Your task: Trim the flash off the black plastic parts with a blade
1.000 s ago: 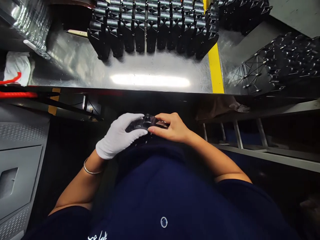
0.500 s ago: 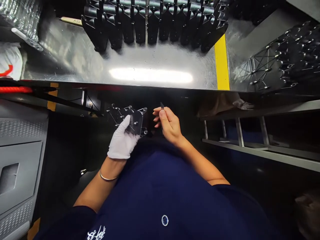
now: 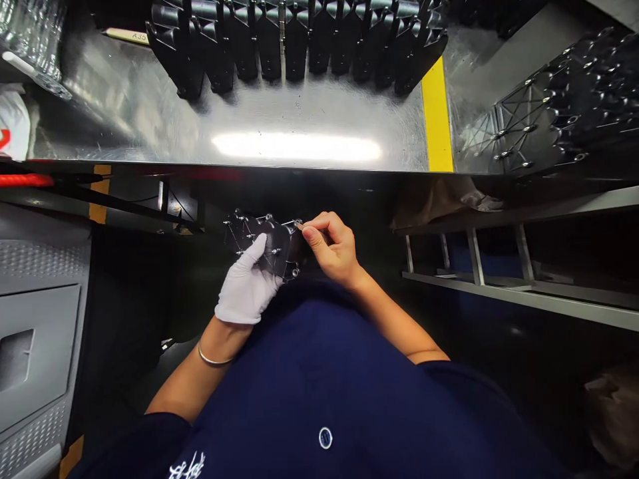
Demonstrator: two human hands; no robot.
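My left hand (image 3: 248, 286), in a white glove, grips a black moulded part (image 3: 274, 245) with bright-tipped posts and ring-shaped bosses at its corners. Its thumb lies over the part's face; the fingers go underneath. My bare right hand (image 3: 333, 247) is closed in a pinch around a slim knife blade, mostly hidden by the fingers. The blade's tip (image 3: 300, 226) is at the boss on the part's upper right corner; whether it touches is too small to tell. Both hands are in front of the bench edge, above my lap.
A row of black parts (image 3: 294, 46) stands at the back of the metal bench (image 3: 299, 106). Yellow tape (image 3: 438, 126) crosses it, with more black parts (image 3: 574, 106) piled on the right. A marker (image 3: 127, 35) and clear plastic bags (image 3: 32, 33) are at left. A metal frame (image 3: 499, 293) stands at lower right.
My right hand has moved left and tilted the blade over to the part's corner; before, it was held upright apart from it. The left hand still grips the part, moved slightly right.
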